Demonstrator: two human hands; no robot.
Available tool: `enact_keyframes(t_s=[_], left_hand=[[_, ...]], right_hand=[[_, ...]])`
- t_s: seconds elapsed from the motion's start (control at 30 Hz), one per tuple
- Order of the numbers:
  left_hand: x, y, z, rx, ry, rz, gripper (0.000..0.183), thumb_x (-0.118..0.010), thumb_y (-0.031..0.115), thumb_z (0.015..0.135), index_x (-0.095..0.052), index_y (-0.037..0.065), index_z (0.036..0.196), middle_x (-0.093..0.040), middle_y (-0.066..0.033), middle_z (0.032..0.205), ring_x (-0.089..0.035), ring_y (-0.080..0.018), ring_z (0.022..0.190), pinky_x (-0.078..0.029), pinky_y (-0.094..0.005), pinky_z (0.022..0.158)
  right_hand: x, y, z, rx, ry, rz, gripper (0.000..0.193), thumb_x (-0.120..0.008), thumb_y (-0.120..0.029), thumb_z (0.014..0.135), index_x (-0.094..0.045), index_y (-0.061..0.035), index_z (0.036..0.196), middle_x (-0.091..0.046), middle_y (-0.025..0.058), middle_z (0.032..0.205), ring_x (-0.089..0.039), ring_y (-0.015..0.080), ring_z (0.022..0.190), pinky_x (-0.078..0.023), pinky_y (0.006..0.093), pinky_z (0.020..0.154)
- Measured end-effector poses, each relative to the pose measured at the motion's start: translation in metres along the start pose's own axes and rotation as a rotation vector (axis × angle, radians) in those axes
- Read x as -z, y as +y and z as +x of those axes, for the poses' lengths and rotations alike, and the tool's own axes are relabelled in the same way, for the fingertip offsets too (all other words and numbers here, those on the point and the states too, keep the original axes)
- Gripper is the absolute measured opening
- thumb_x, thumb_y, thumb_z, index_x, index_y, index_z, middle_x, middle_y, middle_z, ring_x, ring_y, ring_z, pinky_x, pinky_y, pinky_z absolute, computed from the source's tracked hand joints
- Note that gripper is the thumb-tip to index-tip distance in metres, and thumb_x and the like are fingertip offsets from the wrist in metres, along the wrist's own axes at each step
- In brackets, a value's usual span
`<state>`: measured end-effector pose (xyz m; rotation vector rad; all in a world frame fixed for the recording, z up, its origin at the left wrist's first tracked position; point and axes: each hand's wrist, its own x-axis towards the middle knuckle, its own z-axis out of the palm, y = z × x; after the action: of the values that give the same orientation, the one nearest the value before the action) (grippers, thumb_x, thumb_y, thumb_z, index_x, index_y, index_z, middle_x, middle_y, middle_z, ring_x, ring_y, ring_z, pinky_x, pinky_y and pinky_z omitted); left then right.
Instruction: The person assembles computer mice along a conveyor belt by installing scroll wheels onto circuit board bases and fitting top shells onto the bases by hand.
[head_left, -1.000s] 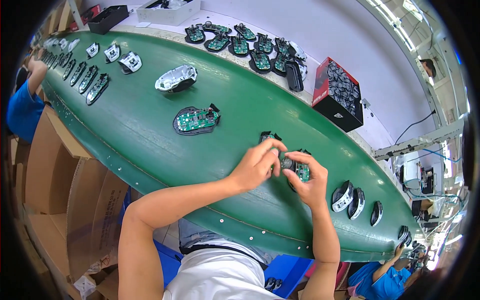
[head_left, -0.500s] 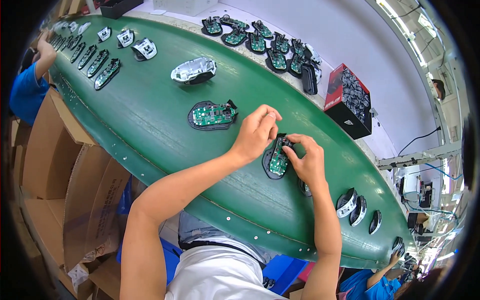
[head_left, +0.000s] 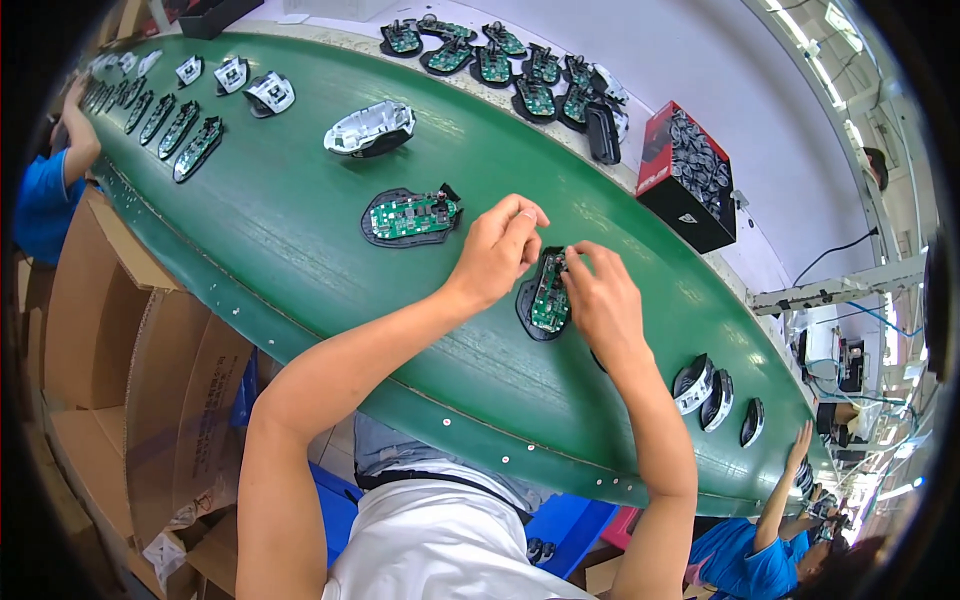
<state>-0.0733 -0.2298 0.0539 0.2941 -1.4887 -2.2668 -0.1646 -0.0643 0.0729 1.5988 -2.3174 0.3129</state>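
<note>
A black computer mouse base with a green circuit board (head_left: 547, 303) lies on the green belt (head_left: 290, 210). My right hand (head_left: 606, 296) is closed at its far end and right edge, with the fingertips on the board; the exact grip is partly hidden. Just left of that board hovers my left hand (head_left: 497, 250), its thumb and fingers pinched together above the belt. Whatever that pinch holds, if anything, is too small to make out. Further left lies another mouse base with its board (head_left: 410, 218). A white and black mouse shell (head_left: 370, 130) rests beyond it.
Several mouse bases with boards (head_left: 492, 65) crowd the far ledge. Beside them stands a red and black box (head_left: 690, 180) full of small dark parts. White-and-black shells (head_left: 693, 384) sit at right. Co-workers in blue work at both ends; cardboard boxes (head_left: 150, 380) stand at left.
My right hand has shifted over the far end of the mouse base, its fingers more bunched. My left hand stays pinched nearby. The whole view has shifted slightly; the co-worker at right has stretched out an arm.
</note>
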Motion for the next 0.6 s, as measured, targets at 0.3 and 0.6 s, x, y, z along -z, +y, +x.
enact_keyframes(t_s=[0.3,0.6], left_hand=[[-0.003,0.001,-0.001,0.096,-0.059,-0.001,0.028,-0.043,0.030,0.103,-0.055,0.004,0.104,-0.053,-0.0039,0.068,-0.046,-0.0077,0.050,-0.032,-0.0222,0.035],[-0.004,0.006,-0.004,0.206,-0.081,-0.186,0.041,-0.041,0.044,0.104,-0.048,0.009,0.123,-0.056,-0.0064,0.097,-0.053,-0.0088,0.063,-0.038,-0.0212,0.039]], right_hand=[[-0.012,0.024,0.005,-0.066,-0.166,0.095,0.052,-0.060,-0.027,0.097,-0.049,-0.0003,0.140,-0.047,0.0206,0.144,-0.047,0.0380,0.131,-0.037,0.0453,0.111],[0.031,-0.022,0.017,-0.079,0.090,0.669,0.034,-0.077,-0.009,0.077,-0.071,-0.0077,0.111,-0.065,0.0142,0.117,-0.062,0.0320,0.108,-0.050,0.0410,0.094]])
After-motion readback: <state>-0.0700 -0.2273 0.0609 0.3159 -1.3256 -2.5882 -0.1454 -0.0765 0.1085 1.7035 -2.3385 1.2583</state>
